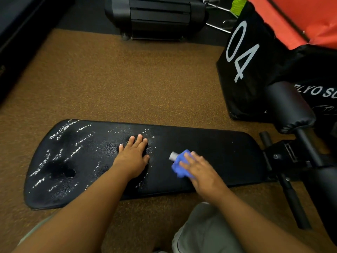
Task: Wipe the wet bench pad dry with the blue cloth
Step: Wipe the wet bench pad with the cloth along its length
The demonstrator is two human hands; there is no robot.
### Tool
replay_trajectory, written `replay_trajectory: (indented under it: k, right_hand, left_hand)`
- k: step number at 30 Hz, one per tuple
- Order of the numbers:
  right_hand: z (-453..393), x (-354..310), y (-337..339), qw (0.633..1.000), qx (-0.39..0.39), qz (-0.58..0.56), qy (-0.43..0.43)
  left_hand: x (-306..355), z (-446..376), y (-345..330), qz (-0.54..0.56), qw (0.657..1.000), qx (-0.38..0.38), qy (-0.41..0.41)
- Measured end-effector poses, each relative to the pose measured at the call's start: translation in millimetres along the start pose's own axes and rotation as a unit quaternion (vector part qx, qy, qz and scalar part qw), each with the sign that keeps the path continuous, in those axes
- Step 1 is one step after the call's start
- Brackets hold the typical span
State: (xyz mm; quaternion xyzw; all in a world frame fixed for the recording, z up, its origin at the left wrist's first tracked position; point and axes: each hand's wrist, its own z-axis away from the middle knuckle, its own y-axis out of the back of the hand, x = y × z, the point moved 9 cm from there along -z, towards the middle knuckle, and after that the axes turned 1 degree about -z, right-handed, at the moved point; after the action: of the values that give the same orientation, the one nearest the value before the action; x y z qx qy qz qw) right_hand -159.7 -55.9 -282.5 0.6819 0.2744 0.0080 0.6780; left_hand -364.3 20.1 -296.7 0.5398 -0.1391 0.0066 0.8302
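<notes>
With the right hand [197,170] pressing flat, straight fingers on the cloth [179,166] and the left hand [134,157] splayed on the pad [218,152], droplets under and beyond the left fingers may stay unwiped.

**A gym floor**

You are in a gym: a padded bench [209,161] with roller pads [290,108] stands on speckled rubber flooring [127,79], a black weight stack [156,17] sits behind it, and a numbered black plyo box [251,70] stands to your right.
</notes>
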Motion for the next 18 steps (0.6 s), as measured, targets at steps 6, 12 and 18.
replay_trajectory:
  k: [6,12,18]
  right_hand:
    - [5.8,-72.0,-31.0,0.998,-0.006,-0.025,0.053]
    - [16.5,-19.5,-6.7,0.997,-0.035,-0.01,0.069]
    - [29.4,140.5,52.0,0.949,0.063,0.043,-0.307]
  left_hand:
    - [0.5,0.2,0.5,-0.001,1.0,0.003,0.006]
    - [0.1,1.1,1.4,0.009,1.0,-0.001,0.006]
    - [0.6,1.8,1.8,0.006,1.0,0.002,0.006]
